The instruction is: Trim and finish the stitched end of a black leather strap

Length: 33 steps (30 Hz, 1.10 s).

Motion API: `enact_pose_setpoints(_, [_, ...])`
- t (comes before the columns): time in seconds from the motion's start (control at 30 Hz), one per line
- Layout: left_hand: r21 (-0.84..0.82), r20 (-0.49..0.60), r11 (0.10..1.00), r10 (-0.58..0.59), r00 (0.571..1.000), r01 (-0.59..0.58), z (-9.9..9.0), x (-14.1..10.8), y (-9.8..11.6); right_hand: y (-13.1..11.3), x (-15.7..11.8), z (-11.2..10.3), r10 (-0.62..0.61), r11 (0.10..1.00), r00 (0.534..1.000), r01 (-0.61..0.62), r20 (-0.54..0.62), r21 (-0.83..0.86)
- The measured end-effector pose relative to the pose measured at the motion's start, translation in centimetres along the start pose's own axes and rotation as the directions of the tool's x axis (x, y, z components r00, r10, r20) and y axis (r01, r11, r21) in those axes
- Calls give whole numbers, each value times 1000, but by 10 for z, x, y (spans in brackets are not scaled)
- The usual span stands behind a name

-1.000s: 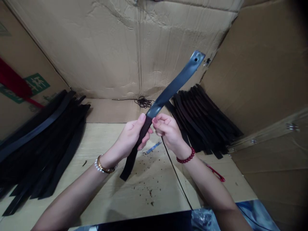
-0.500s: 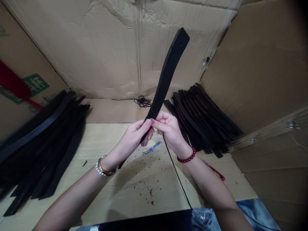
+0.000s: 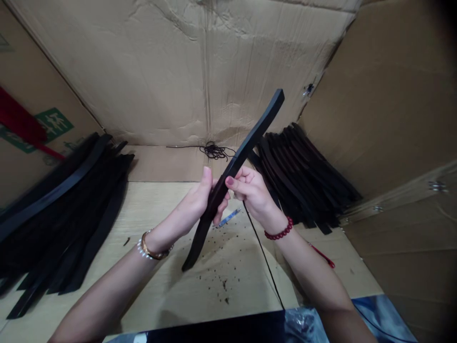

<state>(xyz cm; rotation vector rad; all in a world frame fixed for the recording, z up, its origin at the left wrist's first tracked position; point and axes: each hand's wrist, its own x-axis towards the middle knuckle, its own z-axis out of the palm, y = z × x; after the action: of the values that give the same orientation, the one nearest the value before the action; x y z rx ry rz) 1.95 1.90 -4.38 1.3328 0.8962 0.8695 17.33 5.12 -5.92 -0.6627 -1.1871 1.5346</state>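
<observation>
Head view: a long black strap (image 3: 250,140) runs diagonally, its upper end pointing up and right toward the cardboard wall (image 3: 143,71), its lower end slanting down and left over the bench (image 3: 228,281). Both forearms angle inward. The left hand (image 3: 191,207) closes around the strap's middle, thumb raised; the right hand (image 3: 252,190) grips just beside it, fingers curled, the hands nearly touching. A stack of dark straps (image 3: 67,209) lies left of the hands, another stack (image 3: 303,176) right.
</observation>
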Motion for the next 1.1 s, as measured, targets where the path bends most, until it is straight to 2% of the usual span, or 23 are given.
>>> enact_pose_setpoints(0.1, [49, -148, 990, 138, 979, -132, 1, 3, -2, 0, 2, 1, -37, 999, 994, 37, -105, -4])
enact_pose_setpoints(0.17, [23, -177, 988, 153, 972, -152, 0, 4, -3, 1, 2, 1, -44, 999, 993, 46, -109, 20])
enact_pose_setpoints(0.27, [-99, -73, 995, 18, 997, -25, -2, 3, -2, 2, 0, 1, 10, 996, 999, -14, 48, 86])
enact_pose_setpoints(0.37, [-190, 78, 974, -113, 991, 126, -2, 0, 0, 0, -1, -1, 52, 993, 968, -77, 246, 94])
enact_pose_setpoints(0.4, [-203, 117, 965, -143, 983, 164, -1, -1, 1, 0, -2, -1, 51, 994, 961, -76, 271, 82])
enact_pose_setpoints(0.47, [-199, 179, 959, -167, 970, 202, 0, -1, 1, -3, -3, -2, 39, 997, 970, -55, 238, 60])
enact_pose_setpoints(0.53, [-156, 171, 976, -126, 977, 154, 1, -1, 0, -6, -3, -1, 31, 998, 989, -38, 141, 43])
enact_pose_setpoints(0.63, [-16, 9, 999, 31, 999, -31, 4, 1, 0, -9, -3, 1, 11, 1000, 1000, -11, 8, -5])
enact_pose_setpoints(0.7, [66, -101, 989, 139, 985, -133, 5, 2, -1, -8, -3, 3, -13, 999, 1000, 12, -28, -35])
enact_pose_setpoints(0.77, [71, -149, 981, 187, 971, -178, 5, 2, -3, -6, -2, 3, -29, 999, 999, 28, -30, -29])
enact_pose_setpoints(0.83, [-5, -128, 990, 136, 982, -138, 3, 0, -4, -3, -1, 2, -15, 1000, 1000, 14, 4, 8])
enact_pose_setpoints(0.9, [-102, -33, 994, 24, 999, -27, 1, -2, -4, -1, 0, 0, 23, 999, 995, -28, 94, 47])
enact_pose_setpoints(1.0, [-160, 104, 979, -111, 988, 127, 0, -5, -2, 0, -1, -3, 52, 996, 971, -68, 231, 62])
enact_pose_setpoints(1.1, [-126, 124, 978, -149, 981, 165, 1, -5, 0, -3, -2, -3, 35, 998, 978, -44, 204, 37])
